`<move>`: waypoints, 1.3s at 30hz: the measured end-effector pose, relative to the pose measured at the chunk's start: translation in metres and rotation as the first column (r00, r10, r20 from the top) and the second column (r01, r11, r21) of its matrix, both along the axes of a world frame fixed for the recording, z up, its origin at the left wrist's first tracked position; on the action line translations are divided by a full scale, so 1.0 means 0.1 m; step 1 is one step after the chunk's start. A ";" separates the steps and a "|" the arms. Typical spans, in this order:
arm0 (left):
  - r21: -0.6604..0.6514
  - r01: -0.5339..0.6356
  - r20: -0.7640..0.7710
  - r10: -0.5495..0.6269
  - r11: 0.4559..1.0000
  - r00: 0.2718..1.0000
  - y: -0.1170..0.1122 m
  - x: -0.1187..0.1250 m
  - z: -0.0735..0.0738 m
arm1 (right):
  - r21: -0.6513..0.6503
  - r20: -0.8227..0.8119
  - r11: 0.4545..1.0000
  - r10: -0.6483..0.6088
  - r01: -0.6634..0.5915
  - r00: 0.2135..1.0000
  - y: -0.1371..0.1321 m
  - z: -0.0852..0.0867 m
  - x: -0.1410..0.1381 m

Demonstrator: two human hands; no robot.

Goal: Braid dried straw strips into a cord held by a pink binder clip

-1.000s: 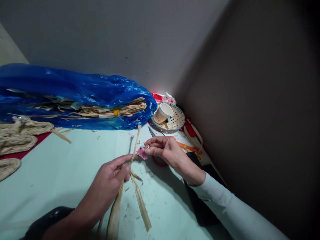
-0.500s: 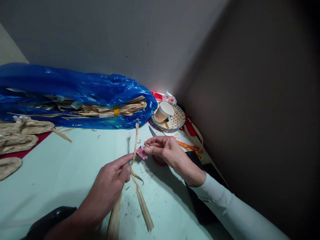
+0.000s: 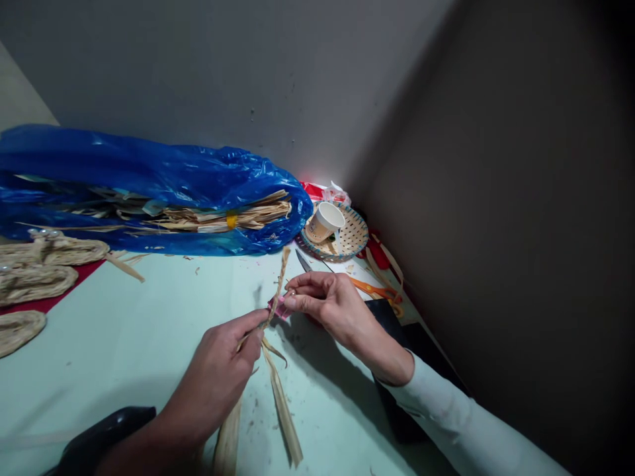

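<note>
My left hand (image 3: 231,360) pinches a thin braid (image 3: 281,277) of pale straw-like strips near its lower end. The braid stands up from my fingers and leans right. Loose flat strips (image 3: 285,410) hang below the pinch. My right hand (image 3: 335,307) is closed on a small pink binder clip (image 3: 282,307), holding it by its metal handles between thumb and fingertips. The clip is at the braid just above my left fingertips and partly behind it; whether its jaws grip the braid I cannot tell.
A blue plastic bag (image 3: 198,158) holds bundled dry strips (image 3: 248,215) at the back. A paper cup (image 3: 325,223) sits in a woven basket (image 3: 360,231). Orange-handled scissors (image 3: 370,287) lie behind my right hand. Woven soles (image 3: 37,281) lie at left, a dark flat object (image 3: 391,396) at right.
The pink clip has come against the braid, where a small gap showed before. The braid's top has tilted to the right. Both hands have shifted only slightly.
</note>
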State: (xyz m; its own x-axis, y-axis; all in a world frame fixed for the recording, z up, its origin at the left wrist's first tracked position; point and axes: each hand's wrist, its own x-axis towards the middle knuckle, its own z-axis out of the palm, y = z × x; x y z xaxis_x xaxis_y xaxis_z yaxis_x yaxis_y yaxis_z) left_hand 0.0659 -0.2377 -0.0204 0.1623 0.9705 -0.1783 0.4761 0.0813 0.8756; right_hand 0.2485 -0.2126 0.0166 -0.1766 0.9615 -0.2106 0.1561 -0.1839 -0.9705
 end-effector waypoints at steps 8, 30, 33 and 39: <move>-0.094 -0.027 0.097 0.036 0.995 0.995 0.04 -0.03 -0.05 | 0.034 -0.021 0.999 -0.038 0.039 0.999 -0.03 -0.04 0.04; -0.056 -0.018 0.037 0.020 0.998 0.999 0.01 -0.02 -0.09 | 0.039 -0.020 0.999 -0.017 0.017 1.000 0.00 -0.08 0.03; -0.094 -0.007 0.078 0.014 0.996 0.997 0.02 -0.02 -0.09 | 0.024 -0.037 1.000 0.000 0.001 0.999 0.05 -0.06 0.01; -0.141 -0.013 0.144 0.033 0.990 0.989 0.04 -0.03 -0.08 | 0.005 -0.033 1.000 0.029 -0.028 0.999 0.13 -0.06 0.02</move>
